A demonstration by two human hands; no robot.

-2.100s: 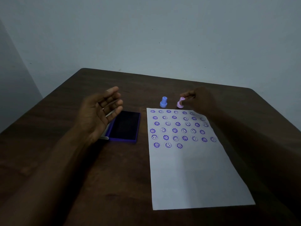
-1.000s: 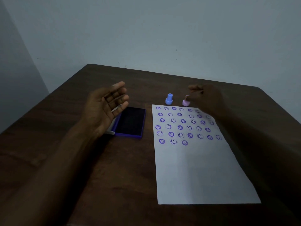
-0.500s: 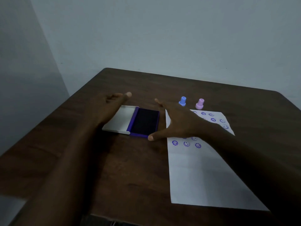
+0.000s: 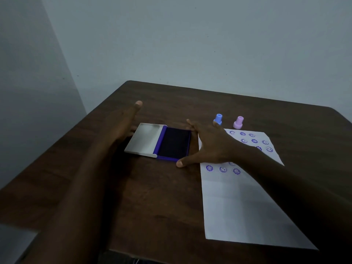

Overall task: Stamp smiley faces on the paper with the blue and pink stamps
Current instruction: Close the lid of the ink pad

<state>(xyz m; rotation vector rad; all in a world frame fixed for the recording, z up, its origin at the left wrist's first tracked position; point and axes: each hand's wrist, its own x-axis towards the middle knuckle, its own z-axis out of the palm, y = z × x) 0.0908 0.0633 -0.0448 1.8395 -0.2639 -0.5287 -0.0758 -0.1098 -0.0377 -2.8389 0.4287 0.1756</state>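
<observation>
We note dark table [image 4: 152, 206]. Paper [image 4: 243, 210] right, smileys stamped. Open ink pad [image 4: 174, 142] between hands. Right hand [image 4: 207, 145] fingers spread, thumb at pad's edge; left hand [image 4: 122, 124] open, empty. Blue stamp [image 4: 218, 119], pink stamp [image 4: 238, 122] upright beyond paper.

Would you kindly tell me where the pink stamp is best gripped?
Pinch the pink stamp by its narrow upper neck, coming from above. It stands upright on its wider base, beyond the paper, with a gap to the blue stamp for the fingers.
</observation>
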